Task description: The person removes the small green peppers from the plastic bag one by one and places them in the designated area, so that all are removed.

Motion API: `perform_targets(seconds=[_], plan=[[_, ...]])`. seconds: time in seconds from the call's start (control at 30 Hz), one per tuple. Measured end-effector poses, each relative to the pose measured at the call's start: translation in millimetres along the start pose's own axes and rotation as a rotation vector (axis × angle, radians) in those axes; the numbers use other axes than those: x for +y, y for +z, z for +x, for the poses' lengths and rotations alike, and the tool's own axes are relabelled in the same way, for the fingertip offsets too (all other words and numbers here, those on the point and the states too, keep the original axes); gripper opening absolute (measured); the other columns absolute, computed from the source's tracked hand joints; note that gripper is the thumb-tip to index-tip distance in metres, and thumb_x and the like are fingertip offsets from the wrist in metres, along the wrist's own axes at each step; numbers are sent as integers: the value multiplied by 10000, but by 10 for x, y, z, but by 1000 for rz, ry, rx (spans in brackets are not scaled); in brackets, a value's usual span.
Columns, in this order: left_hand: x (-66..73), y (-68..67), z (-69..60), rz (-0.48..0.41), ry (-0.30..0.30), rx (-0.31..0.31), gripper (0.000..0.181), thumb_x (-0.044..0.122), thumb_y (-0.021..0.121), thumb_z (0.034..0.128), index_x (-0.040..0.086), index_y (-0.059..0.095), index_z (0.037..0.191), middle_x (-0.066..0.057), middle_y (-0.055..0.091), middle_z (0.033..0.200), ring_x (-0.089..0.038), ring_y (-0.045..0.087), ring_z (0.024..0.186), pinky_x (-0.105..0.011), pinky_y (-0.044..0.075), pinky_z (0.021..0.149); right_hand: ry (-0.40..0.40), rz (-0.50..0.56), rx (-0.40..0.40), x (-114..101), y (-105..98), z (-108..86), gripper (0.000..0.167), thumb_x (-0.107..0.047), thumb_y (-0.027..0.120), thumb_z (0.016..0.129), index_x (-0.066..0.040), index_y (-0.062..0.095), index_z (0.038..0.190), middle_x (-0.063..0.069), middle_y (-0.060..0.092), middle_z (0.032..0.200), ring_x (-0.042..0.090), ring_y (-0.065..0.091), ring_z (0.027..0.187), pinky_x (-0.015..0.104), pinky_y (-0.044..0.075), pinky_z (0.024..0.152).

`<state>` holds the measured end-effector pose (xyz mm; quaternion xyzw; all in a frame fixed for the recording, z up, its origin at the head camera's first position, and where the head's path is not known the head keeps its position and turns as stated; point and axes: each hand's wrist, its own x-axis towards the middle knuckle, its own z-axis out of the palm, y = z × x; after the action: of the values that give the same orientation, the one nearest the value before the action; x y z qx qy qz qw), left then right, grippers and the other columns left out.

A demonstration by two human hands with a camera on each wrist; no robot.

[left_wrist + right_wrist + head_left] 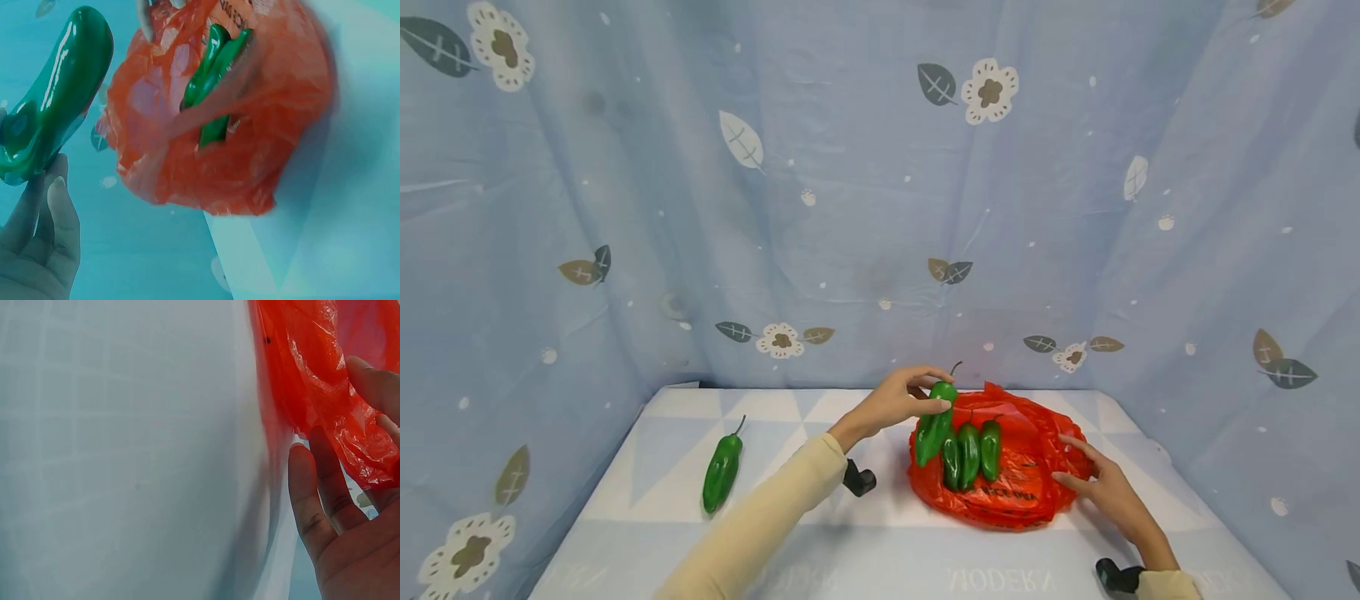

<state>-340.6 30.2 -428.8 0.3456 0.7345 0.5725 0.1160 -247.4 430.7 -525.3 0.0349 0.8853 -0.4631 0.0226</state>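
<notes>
My left hand [898, 400] pinches a green chili pepper [935, 423] near its stem end, above the left side of a red plastic bag [1022, 508]. In the left wrist view the held pepper [72, 75] is large and glossy, apart from the bag. Several green peppers [968, 454] lie side by side within the bag's opening. At the bag's right rim, my right hand [1108, 492] holds the plastic, with thumb [375, 387] and fingers [306, 494] on either side of it. Another green pepper [722, 473] lies alone on the table at left.
The table [647, 500] has a pale cover with triangles and printed letters. A blue curtain [850, 208] with flowers and leaves hangs behind and at both sides. A black wrist device [859, 477] sits by the left wrist, and another [1116, 575] by the right.
</notes>
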Motion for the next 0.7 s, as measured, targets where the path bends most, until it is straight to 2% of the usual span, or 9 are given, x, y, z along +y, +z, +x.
perform_targets(seconds=[0.1,0.23,0.47,0.7], plan=[[-7,-57,-45,17,-1,15,355,317,790,932,328,691,1273,33,690,1229,-252,668,931,-433,570,816,9,-3,0,-8,-9,-12,825,-378,789,916,-157,370,1591,278,265,1625,508,342,1417,618,440,1055],[-30,-116,-112,43,1,29,353,309,796,928,326,693,1266,19,690,1238,-260,671,941,-433,573,795,26,-15,-2,-1,-10,-21,846,-404,790,910,-156,360,1595,282,256,1628,513,336,1416,626,435,1056],[-108,-241,-257,36,-18,27,357,293,792,934,290,686,1274,-19,689,1232,-281,668,958,-520,575,825,24,-28,-1,-16,-9,-38,836,-388,787,917,-151,360,1595,291,282,1611,514,359,1398,587,481,1025],[-184,-374,-385,80,-44,64,364,314,807,918,303,689,1262,-7,700,1215,-269,666,952,-462,573,829,39,-44,-6,-38,-20,-24,856,-410,782,916,-141,346,1603,307,251,1620,533,338,1407,605,464,1034]])
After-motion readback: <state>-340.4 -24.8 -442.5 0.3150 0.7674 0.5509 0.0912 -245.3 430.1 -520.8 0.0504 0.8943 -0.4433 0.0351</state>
